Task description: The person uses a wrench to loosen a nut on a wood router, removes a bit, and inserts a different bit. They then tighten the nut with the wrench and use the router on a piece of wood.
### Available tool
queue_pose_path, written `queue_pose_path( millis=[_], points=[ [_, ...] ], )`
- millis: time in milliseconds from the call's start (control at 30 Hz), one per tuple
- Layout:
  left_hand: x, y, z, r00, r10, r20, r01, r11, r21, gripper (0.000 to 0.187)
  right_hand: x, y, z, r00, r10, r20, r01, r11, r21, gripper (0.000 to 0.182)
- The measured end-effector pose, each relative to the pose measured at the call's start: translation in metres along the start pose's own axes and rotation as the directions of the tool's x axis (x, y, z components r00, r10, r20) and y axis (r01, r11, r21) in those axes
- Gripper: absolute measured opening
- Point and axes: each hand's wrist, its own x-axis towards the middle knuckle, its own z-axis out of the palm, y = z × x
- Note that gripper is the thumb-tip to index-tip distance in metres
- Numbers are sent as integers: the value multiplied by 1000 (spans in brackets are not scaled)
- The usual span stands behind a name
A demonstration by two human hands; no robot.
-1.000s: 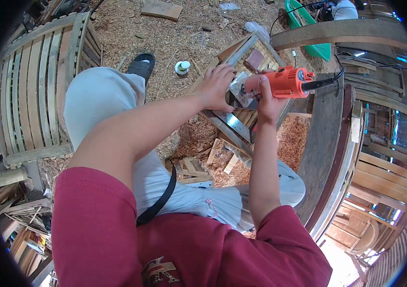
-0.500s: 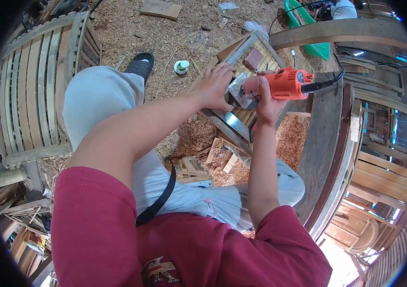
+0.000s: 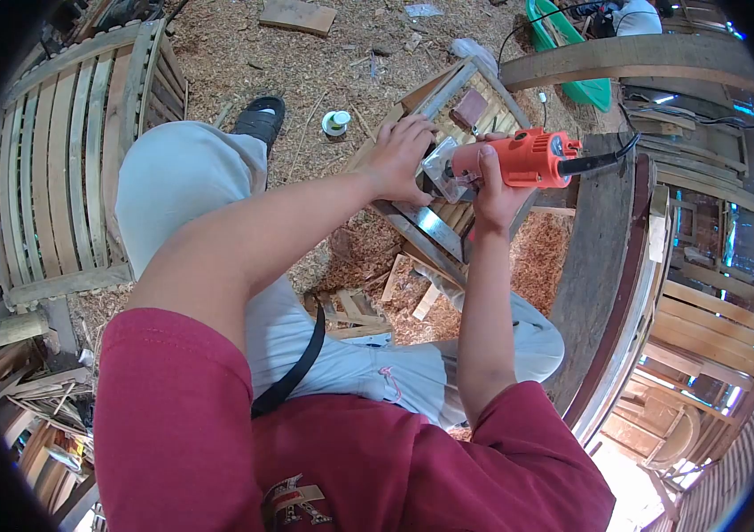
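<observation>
My right hand [image 3: 492, 191] grips an orange power trimmer [image 3: 528, 158] with a clear base and a black cord running off to the right. The tool rests on a slatted wooden frame [image 3: 435, 230] that leans in front of my knees. My left hand [image 3: 397, 160] lies flat on the frame's rail, fingers spread, just left of the tool's base. Both arms reach forward over my light grey trousers.
Sawdust and wood offcuts [image 3: 412, 297] cover the ground. A curved slatted seat panel [image 3: 66, 168] stands at the left. A small white tub [image 3: 336, 122] and a black sandal [image 3: 263, 117] lie beyond my knee. A heavy curved beam [image 3: 599, 266] and a green basin [image 3: 572, 53] are at the right.
The trimmer and my right hand have shifted very slightly along the frame. My left hand has stayed on the rail.
</observation>
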Motion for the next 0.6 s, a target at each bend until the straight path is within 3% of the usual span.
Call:
queue_pose_path(
  millis=[467, 600],
  points=[
    [0, 1, 0, 999, -22, 28, 22, 1000, -4, 103, -6, 2, -4, 1000, -12, 11, 12, 1000, 7, 54],
    [0, 2, -2, 1000, -10, -5, 10, 1000, -4, 93, -9, 0, -2, 1000, 7, -9, -7, 999, 36, 55]
  ],
)
